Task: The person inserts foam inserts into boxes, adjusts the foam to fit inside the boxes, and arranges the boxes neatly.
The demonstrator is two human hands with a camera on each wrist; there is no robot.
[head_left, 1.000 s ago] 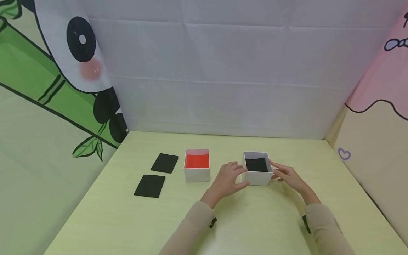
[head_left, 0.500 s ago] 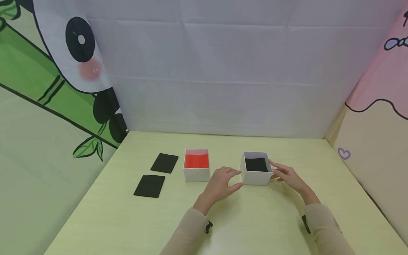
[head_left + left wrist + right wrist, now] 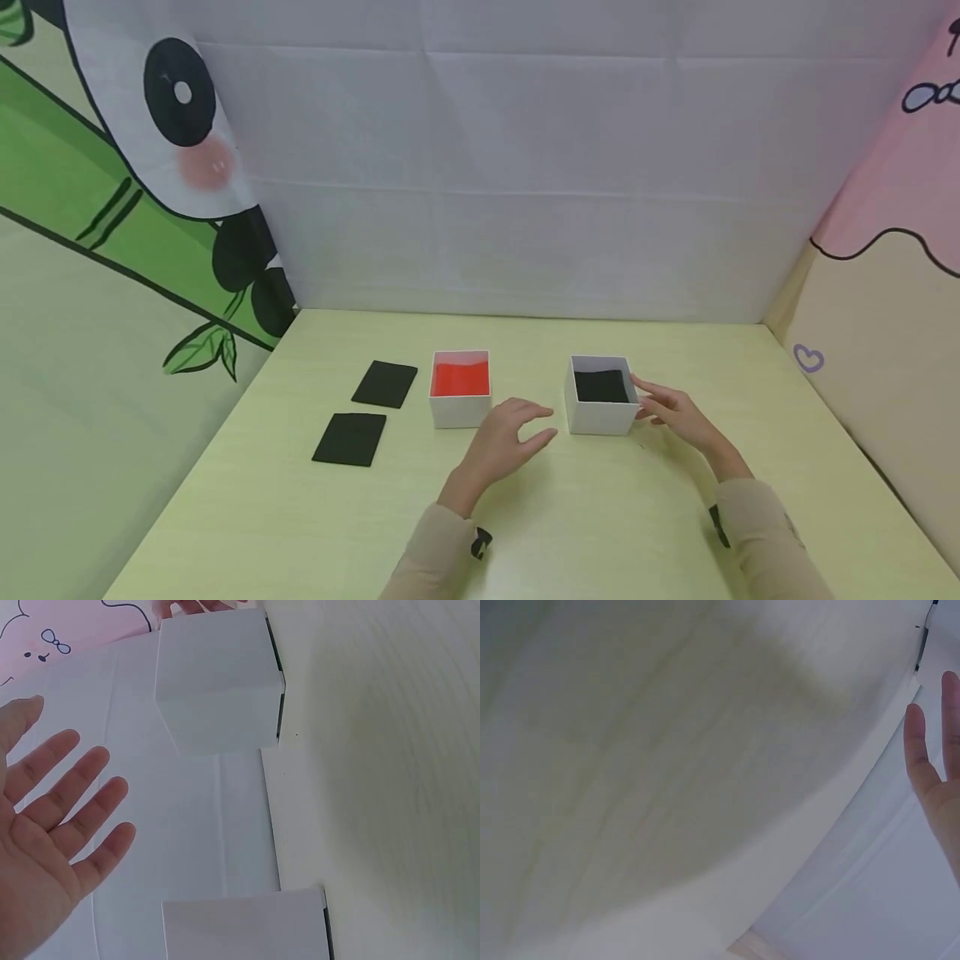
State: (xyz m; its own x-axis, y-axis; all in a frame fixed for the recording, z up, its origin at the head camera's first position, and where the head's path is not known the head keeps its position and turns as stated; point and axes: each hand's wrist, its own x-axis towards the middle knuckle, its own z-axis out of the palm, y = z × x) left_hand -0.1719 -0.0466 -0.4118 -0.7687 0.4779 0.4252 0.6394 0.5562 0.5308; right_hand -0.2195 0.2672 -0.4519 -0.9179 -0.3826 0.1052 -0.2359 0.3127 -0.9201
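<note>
A white open-topped box (image 3: pixel 602 418) with a black piece (image 3: pixel 602 386) inside stands right of the table's middle. My right hand (image 3: pixel 678 417) is at its right wall, fingertips right at the side and fingers fairly straight. To the left of that box my left hand (image 3: pixel 498 446) hovers with relaxed, spread fingers and holds nothing. The left wrist view shows the spread left fingers (image 3: pixel 90 795) apart from the white box. A second white box (image 3: pixel 460 412), with a red piece (image 3: pixel 461 379) in it, stands just beyond the left hand.
Two flat black squares, a far one (image 3: pixel 385 384) and a near one (image 3: pixel 349 439), lie at the left on the pale yellow table (image 3: pixel 300 533). A white cloth (image 3: pixel 510 208) hangs behind the table, with printed cartoon cloths on both sides.
My left hand has drawn back from the box with the black piece, moving left and toward me. The right hand stays at that box's right side.
</note>
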